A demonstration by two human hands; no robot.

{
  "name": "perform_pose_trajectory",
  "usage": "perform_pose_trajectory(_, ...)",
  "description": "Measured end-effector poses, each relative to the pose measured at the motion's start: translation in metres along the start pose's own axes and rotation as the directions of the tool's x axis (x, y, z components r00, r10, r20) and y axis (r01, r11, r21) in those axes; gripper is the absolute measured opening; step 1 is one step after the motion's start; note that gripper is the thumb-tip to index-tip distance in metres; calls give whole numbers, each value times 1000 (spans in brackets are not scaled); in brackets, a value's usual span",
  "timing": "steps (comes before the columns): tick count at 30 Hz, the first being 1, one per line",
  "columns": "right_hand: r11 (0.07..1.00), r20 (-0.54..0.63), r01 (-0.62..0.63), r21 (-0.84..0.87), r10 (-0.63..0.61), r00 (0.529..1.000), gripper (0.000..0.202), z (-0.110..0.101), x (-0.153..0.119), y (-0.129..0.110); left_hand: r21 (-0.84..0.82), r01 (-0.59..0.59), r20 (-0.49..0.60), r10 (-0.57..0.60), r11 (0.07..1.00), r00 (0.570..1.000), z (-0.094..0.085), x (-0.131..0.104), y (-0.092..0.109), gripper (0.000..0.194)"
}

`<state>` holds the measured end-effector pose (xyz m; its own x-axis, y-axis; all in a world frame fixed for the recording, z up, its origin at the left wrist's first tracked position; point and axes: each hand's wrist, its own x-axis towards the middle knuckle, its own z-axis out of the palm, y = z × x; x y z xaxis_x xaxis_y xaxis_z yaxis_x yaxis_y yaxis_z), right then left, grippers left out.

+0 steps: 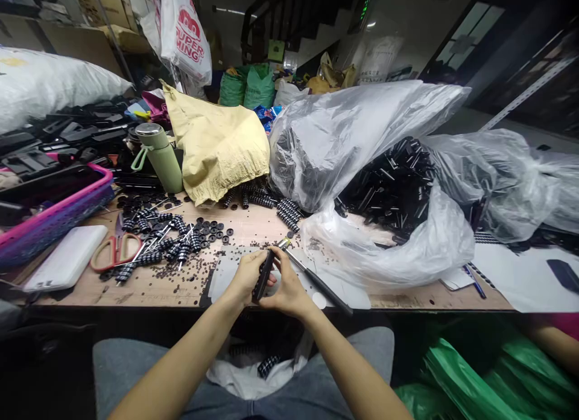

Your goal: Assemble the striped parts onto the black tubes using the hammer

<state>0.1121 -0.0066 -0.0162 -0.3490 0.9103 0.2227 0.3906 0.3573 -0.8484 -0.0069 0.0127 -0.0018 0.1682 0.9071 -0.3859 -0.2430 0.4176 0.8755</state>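
Observation:
Above the front edge of the bench, my left hand (pixel 246 276) and my right hand (pixel 288 288) are both closed around a long black part (pixel 263 278), held upright and slightly tilted. Its exact kind does not show. Just right of my hands a hammer (pixel 323 287) with a black handle lies slantwise, its head close to my right fingertips. Under my hands is a pale sheet or board (pixel 221 281). Several ribbed black rollers (pixel 154 257), some with metal pins, lie to the left among black washers (pixel 215 232) and tiny dark rings (pixel 181 281).
Red-handled scissors (pixel 115 251), a white case (pixel 67 257), a green flask (pixel 160 160) and a pink-rimmed basket (pixel 97 184) stand left. Behind are a yellow sack (pixel 217 142) and a clear plastic bag (pixel 335 136) beside heaped black parts (pixel 393 184). Another person's arm (pixel 552 341) shows at right.

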Motion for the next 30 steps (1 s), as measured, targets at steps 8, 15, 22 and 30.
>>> perform_pose_trajectory(8,874,-158,-88,-478,13,987,75,3,-10,25,833,-535,377,562,142,736,-23,3,-39,39)
perform_pose_trajectory(15,540,-315,-478,-693,370,874,27,-69,-53,19,757,-556,653,420,-343,630,-39,1,-37,35)
perform_pose_trajectory(22,653,-250,-504,-565,447,859,38,-54,-90,-13,787,-475,612,408,-394,677,-32,-5,-36,38)
perform_pose_trajectory(30,772,-126,-328,-545,311,942,40,-23,-76,-45,800,-455,595,419,-391,686,-2,-10,-72,62)
